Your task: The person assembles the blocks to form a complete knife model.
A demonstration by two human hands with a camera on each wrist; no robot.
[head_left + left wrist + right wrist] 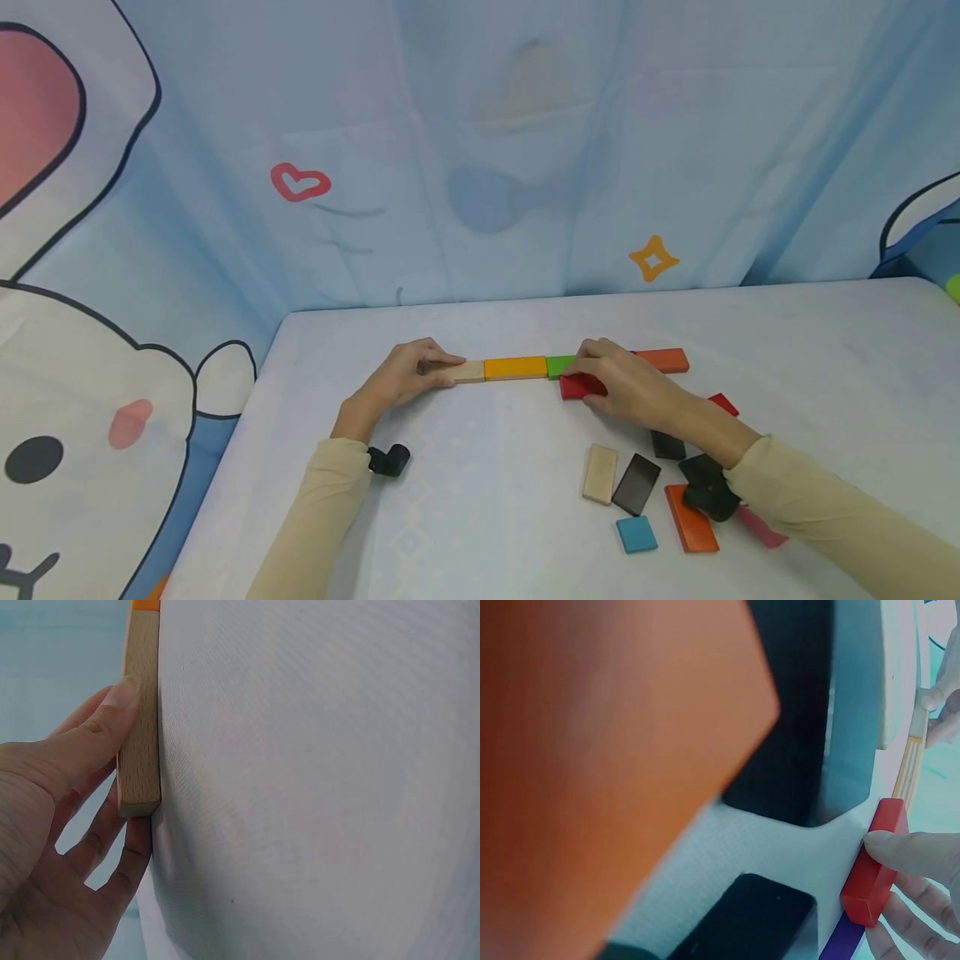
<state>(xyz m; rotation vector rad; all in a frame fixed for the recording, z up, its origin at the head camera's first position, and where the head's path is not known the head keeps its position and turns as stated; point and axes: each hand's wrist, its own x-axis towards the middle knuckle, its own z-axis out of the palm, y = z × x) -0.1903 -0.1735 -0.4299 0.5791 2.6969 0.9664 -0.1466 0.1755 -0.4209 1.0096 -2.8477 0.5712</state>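
A row of flat blocks lies end to end on the white table [480, 508]: a plain wooden block [468, 372], a yellow-orange one [515, 367], a green one [558, 365] and, past my right hand, an orange-red one [663, 360]. My left hand [431, 367] pinches the free end of the wooden block [140, 720], thumb [97, 727] on its side and fingers at its end. My right hand [588, 382] pinches a red block [579, 387] just in front of the green one and hides part of the row. In the right wrist view the thumb [900, 851] presses that red block [874, 870].
Loose blocks lie at the front right: wooden [601, 473], dark brown [637, 483], blue [637, 534], orange [691, 518], pink [761, 527], black [667, 444] and a small red one [723, 404]. A patterned blue curtain [480, 150] hangs behind the table.
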